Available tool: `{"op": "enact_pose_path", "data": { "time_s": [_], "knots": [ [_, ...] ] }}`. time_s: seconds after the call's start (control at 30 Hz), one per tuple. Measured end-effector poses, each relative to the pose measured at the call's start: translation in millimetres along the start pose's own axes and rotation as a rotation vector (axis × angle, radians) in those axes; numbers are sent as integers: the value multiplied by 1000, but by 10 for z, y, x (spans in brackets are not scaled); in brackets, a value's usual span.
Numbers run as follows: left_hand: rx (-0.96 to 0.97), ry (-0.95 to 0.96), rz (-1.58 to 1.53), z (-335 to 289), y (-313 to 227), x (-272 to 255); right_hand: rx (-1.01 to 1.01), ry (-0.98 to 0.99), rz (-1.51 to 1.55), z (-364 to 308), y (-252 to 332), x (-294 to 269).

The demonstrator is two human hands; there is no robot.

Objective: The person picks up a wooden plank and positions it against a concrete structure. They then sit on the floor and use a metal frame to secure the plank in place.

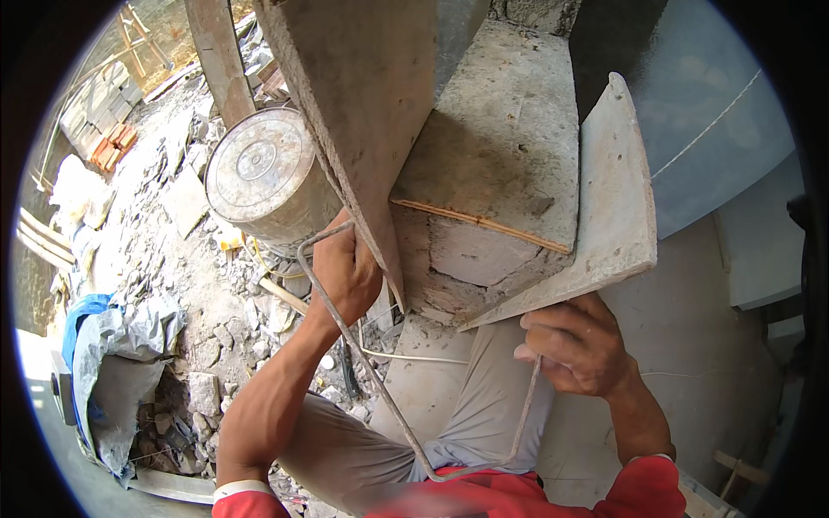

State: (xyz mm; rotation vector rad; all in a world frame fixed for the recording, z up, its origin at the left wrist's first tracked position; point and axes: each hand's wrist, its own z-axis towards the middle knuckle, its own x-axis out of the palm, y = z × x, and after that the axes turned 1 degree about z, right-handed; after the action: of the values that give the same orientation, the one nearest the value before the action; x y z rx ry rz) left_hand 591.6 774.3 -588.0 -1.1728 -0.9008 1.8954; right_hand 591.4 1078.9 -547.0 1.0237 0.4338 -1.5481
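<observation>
A thin steel rod (371, 367), bent into a wide U-shaped clamp, hangs in front of my body. My left hand (347, 272) is closed at its left end, against the outer face of the tall left board (371, 112). My right hand (580, 345) has its fingers curled around the rod's other end, just under the lower edge of the right board (604, 207). Between the two boards runs a masonry ledge (501, 138) with a rough brick end (475, 259). A thin wooden strip (484, 224) lies along the ledge's near edge.
A dusty lidded bucket (259, 164) stands left of the boards. Broken rubble (207, 345) covers the ground there, beside a blue and grey sheet (121, 354). A wooden post (220, 60) rises behind the bucket. A string (704, 129) crosses the grey surface at right.
</observation>
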Motion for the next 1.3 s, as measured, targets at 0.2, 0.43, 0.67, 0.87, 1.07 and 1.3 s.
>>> {"op": "enact_pose_path", "data": {
  "time_s": [0.2,0.43,0.67,0.87,1.07,1.3],
  "knots": [
    [-10,-25,58,-7,29,19,17,-12,8,-25,2,9],
    [62,-110,48,13,102,52,-1,-50,-4,-21,-49,29],
    [124,-108,165,23,184,30,24,-72,25,-24,-26,18],
    [133,-77,184,13,166,5,18,-83,71,-48,-79,26],
    [147,-71,232,33,177,-4,16,-31,241,-74,-176,23],
    [216,-109,220,63,147,25,86,49,682,-3,-334,-32]
  ]
}}
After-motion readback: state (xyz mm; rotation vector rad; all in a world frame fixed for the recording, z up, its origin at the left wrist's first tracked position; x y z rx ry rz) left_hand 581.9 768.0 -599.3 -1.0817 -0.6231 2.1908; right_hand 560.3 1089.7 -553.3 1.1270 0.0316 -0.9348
